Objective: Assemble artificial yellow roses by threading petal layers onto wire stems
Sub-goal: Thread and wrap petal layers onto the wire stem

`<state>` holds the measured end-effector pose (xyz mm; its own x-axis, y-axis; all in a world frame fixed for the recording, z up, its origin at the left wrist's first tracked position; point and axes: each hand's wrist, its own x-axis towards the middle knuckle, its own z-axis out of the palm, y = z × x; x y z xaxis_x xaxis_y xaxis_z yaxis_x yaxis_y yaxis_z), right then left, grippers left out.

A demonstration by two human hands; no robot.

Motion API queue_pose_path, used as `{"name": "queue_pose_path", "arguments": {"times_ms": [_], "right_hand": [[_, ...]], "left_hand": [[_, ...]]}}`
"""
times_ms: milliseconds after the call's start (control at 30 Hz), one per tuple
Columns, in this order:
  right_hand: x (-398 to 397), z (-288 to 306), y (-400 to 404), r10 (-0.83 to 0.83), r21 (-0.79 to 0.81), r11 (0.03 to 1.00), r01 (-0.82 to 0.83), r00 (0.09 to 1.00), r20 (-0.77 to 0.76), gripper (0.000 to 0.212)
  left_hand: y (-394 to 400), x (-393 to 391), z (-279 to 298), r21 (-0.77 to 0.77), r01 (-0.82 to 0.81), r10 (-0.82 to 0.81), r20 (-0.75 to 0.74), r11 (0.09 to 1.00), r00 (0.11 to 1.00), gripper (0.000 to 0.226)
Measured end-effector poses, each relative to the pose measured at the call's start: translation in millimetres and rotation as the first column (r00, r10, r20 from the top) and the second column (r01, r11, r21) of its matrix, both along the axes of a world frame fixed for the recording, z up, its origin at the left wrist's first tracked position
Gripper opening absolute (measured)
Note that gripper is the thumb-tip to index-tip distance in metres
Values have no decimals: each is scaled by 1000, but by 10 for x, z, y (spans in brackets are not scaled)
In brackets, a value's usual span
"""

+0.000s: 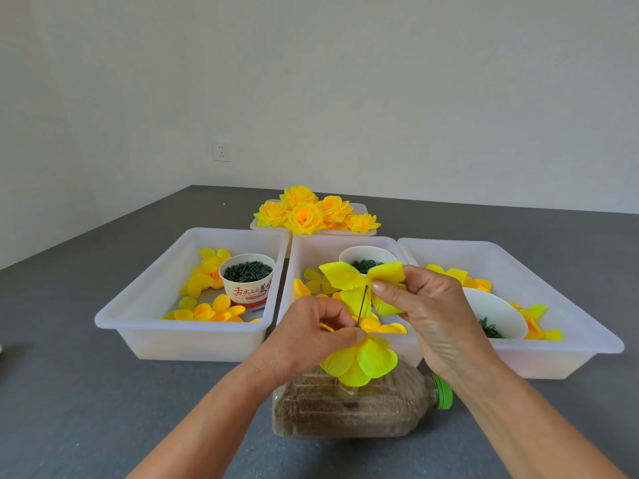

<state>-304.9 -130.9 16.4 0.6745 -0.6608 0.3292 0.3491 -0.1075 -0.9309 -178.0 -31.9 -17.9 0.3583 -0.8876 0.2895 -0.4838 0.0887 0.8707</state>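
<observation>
A thin dark wire stem (362, 305) stands upright between my hands. My left hand (311, 331) pinches it at its lower end, just above a stack of yellow petal layers (359, 361) threaded on it. My right hand (425, 309) pinches a single yellow petal layer (340, 274) at the top of the wire, its lobes spread out. Both hands hover over the middle white tray (304, 250).
A sand-filled plastic bottle (349, 409) with a green cap lies below my hands. The left tray (145, 281) holds petals and a paper cup of green parts (247, 280). The right tray (539, 271) holds petals and a white bowl (494, 312). Finished yellow roses (307, 212) lie behind.
</observation>
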Motion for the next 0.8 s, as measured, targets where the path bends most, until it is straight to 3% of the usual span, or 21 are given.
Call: {"name": "queue_pose_path", "arguments": {"times_ms": [267,467,533,633,800], "right_hand": [[22,-6,27,-26,-59,998,30,998,59,11],[-10,-10,20,-117,-342,930,131,991,62,17],[-28,-32,-2,-176,-524,829,195,981,86,25],[-37,-84,-42,-222,-779,557,288,955,195,29],[-23,-146,-66,-266,-865,360,350,927,264,30]], "left_hand": [[11,2,-4,-9,10,-10,-3,1000,1000,10],[1,11,-18,-16,3,-3,-5,1000,1000,17],[0,18,-22,-17,8,-9,-23,1000,1000,20],[3,25,-33,-19,10,-11,-39,1000,999,17],[0,40,-48,-13,24,-24,-51,1000,998,12]]}}
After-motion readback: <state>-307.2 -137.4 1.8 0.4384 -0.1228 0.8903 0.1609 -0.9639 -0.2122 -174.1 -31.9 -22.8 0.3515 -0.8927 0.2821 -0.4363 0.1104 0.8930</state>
